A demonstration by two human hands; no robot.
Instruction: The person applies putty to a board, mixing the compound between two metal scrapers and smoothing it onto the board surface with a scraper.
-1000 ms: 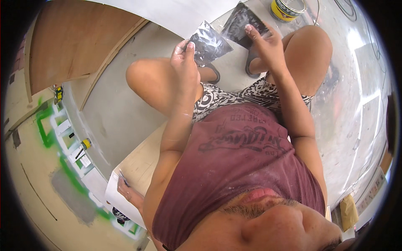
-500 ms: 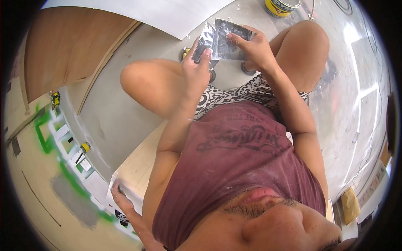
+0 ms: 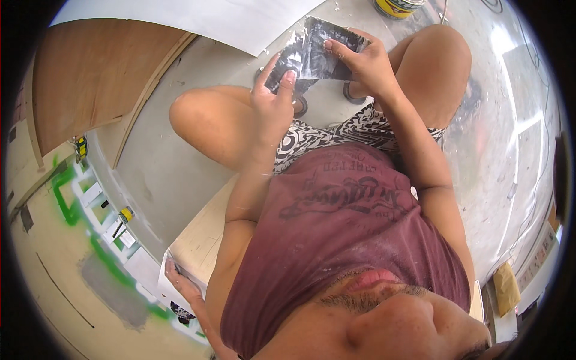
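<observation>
Two thin flat metal putty spreaders, smeared with white, are held up in front of my knees. My left hand (image 3: 275,90) pinches the left spreader (image 3: 284,72) by its lower part, thumb on its face. My right hand (image 3: 366,60) grips the wider dark spreader (image 3: 327,54) at its right side, thumb flat across its face. The spreaders meet or overlap along their adjoining edges; which one lies in front I cannot tell. White residue marks my left fingers.
Beyond my hands lie a white sheet (image 3: 198,21) and a yellow-and-black can (image 3: 398,8). A brown wooden panel (image 3: 90,78) stands at the left. Another person's hand (image 3: 183,279) rests near a pale board (image 3: 201,240) at lower left. A cable (image 3: 543,78) runs along the right floor.
The left spreader has tilted further and closed up against the right one. My left hand has shifted slightly left and down; my right hand is nearly where it was.
</observation>
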